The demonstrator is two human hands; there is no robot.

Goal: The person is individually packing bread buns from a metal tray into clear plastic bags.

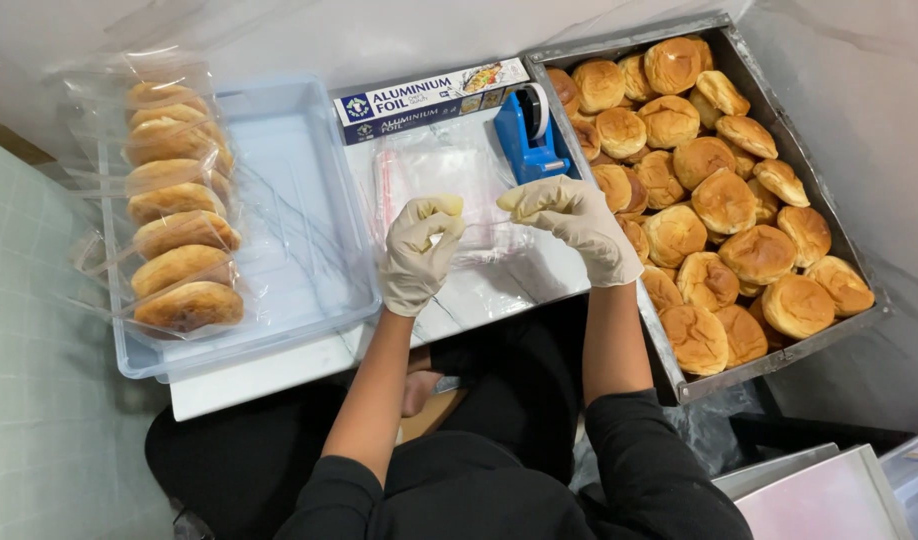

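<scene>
Both my hands wear pale gloves. My left hand (419, 252) and my right hand (571, 218) pinch the top edge of a clear plastic bag (479, 235) between them, above a stack of clear bags (434, 165) on the white board (279, 372). A metal tray (829, 240) on the right is full of golden buns (724, 200). On the left, a clear plastic bin (309, 260) holds a row of bagged buns (179, 240) along its left side.
A long box of aluminium foil (429, 97) lies at the back of the board. A blue tape dispenser (529, 135) stands beside the tray. Grey flat boxes (829, 495) sit at the lower right. My dark-clothed lap is below.
</scene>
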